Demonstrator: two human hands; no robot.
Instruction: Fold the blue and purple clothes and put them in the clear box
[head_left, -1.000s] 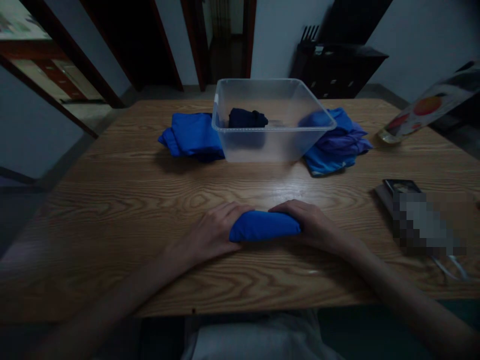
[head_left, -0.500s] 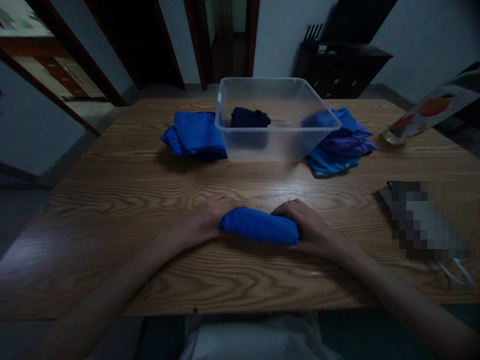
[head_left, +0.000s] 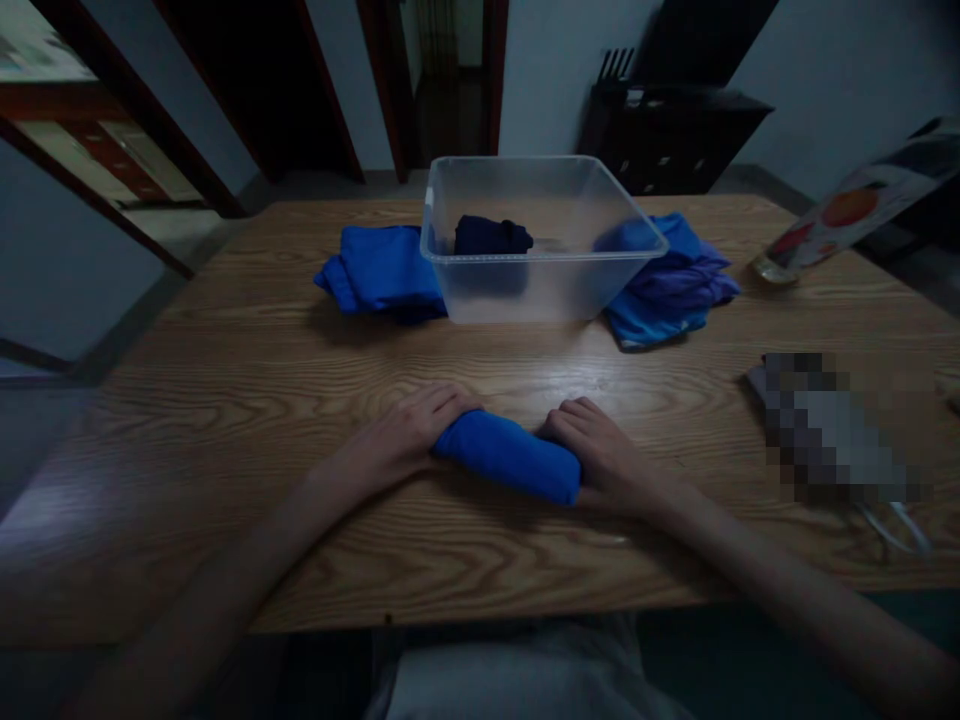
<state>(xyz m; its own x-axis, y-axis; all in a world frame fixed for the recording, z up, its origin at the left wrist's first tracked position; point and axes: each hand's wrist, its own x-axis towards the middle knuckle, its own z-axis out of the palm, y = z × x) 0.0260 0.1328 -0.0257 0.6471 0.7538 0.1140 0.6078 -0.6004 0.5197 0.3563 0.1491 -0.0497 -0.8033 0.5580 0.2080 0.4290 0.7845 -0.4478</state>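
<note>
Head view: one clear plastic bin (head_left: 559, 290) on a wooden table (head_left: 247, 390), containing one dark bundle (head_left: 487, 236), probably cloth in this dim light; and one blue roll (head_left: 514, 460), nearer the table's front edge than the bin, its left end gripped by the left hand (head_left: 427, 420), its right by the right hand (head_left: 600, 455).

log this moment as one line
left hand: grips blue roll, left end | right hand: grips right end | clear bin: dark bundle inside | folded blue cloth: beside bin
</note>
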